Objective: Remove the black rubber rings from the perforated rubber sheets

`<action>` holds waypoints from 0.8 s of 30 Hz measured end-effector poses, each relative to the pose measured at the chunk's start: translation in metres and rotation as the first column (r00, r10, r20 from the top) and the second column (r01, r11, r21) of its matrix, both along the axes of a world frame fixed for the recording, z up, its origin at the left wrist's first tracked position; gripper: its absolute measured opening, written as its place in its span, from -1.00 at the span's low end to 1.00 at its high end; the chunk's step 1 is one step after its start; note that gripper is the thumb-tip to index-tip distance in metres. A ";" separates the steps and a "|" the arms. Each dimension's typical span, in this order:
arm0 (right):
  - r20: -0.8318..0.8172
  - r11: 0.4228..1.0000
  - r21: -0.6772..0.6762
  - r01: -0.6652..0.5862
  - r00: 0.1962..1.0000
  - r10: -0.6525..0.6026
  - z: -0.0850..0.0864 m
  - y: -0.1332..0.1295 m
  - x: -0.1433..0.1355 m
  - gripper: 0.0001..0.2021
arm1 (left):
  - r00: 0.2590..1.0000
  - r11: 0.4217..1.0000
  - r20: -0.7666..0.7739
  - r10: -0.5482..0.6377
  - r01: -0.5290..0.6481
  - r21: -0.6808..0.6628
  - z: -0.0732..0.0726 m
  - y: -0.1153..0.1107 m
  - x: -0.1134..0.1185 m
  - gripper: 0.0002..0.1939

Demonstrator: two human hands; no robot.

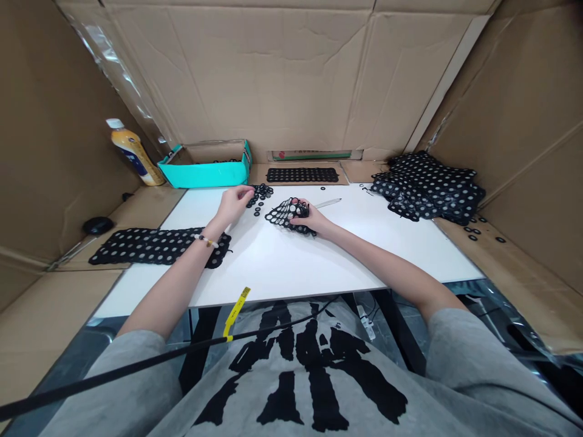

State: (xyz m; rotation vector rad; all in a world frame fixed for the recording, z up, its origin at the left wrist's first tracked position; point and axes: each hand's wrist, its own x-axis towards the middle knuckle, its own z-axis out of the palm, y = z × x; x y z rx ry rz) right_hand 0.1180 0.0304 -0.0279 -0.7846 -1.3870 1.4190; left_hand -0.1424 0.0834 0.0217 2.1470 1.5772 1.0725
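Note:
My right hand (312,220) is closed around a folded black sheet full of round holes (286,212), lifted a little at its left end over the white table. My left hand (234,203) reaches to the edge of a small heap of black rings (262,193). Thumb and fingertips are pinched together there, and whatever they hold is too small to make out. A few loose rings (257,209) lie just right of that hand. Behind my right hand a pen-like, pale pointed tool (328,203) rests on the table.
Under my left forearm lies a flat perforated black sheet (141,246). A stack of similar sheets (428,185) is at the right, with scattered rings (473,230) beside it. At the back stand a turquoise box (204,175), a bottle (134,152) and another black strip (302,175). Cardboard walls surround the table.

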 end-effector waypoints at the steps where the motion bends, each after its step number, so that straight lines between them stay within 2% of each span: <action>1: 0.006 1.000 0.007 0.020 1.000 -0.020 0.000 0.000 -0.001 -0.35 | 0.996 0.996 -0.007 -0.084 0.084 -0.032 0.003 -0.007 0.007 -0.62; 3: 0.029 0.998 0.026 0.064 0.997 -0.065 0.000 0.001 -0.002 -0.34 | 0.961 0.957 -0.044 -0.271 0.265 -0.117 0.007 -0.024 0.024 -0.62; 5: 0.057 0.995 0.042 0.091 0.994 -0.093 -0.001 0.002 -0.003 -0.33 | 0.915 0.906 -0.077 -0.397 0.377 -0.193 0.009 -0.041 0.042 -0.64; 8: 0.062 0.995 0.050 0.086 0.994 -0.089 -0.001 0.001 -0.003 -0.33 | 0.905 0.883 -0.041 -0.424 0.402 -0.243 0.004 -0.057 0.062 -0.65; 12: 0.039 1.000 0.004 0.006 0.999 -0.006 0.002 0.001 0.001 -0.26 | 0.944 0.905 0.068 -0.323 0.329 -0.270 -0.006 -0.053 0.064 -0.72; 15: 0.090 1.000 -0.005 -0.012 0.996 0.012 0.006 0.004 0.006 -0.23 | 0.962 0.925 0.186 -0.199 0.248 -0.287 -0.008 -0.031 0.045 -0.77; 17: 0.115 0.999 -0.009 -0.040 0.993 0.041 0.007 0.005 0.008 -0.23 | 0.953 0.968 0.300 -0.034 0.105 -0.226 -0.008 -0.013 0.024 -0.82; 19: 0.109 0.997 -0.028 -0.071 0.991 0.074 0.008 0.004 0.009 -0.23 | 0.898 0.988 0.422 0.127 -0.076 -0.136 -0.008 0.004 0.000 -0.86; 21: 0.092 0.996 -0.050 -0.078 0.992 0.083 0.008 0.003 0.009 -0.26 | 0.872 0.977 0.442 0.211 -0.185 -0.102 -0.010 0.015 -0.020 -0.84; 24: 0.077 0.996 -0.059 -0.064 0.995 0.069 0.007 0.001 0.008 -0.27 | 0.890 0.957 0.353 0.287 -0.251 -0.146 -0.014 0.022 -0.034 -0.77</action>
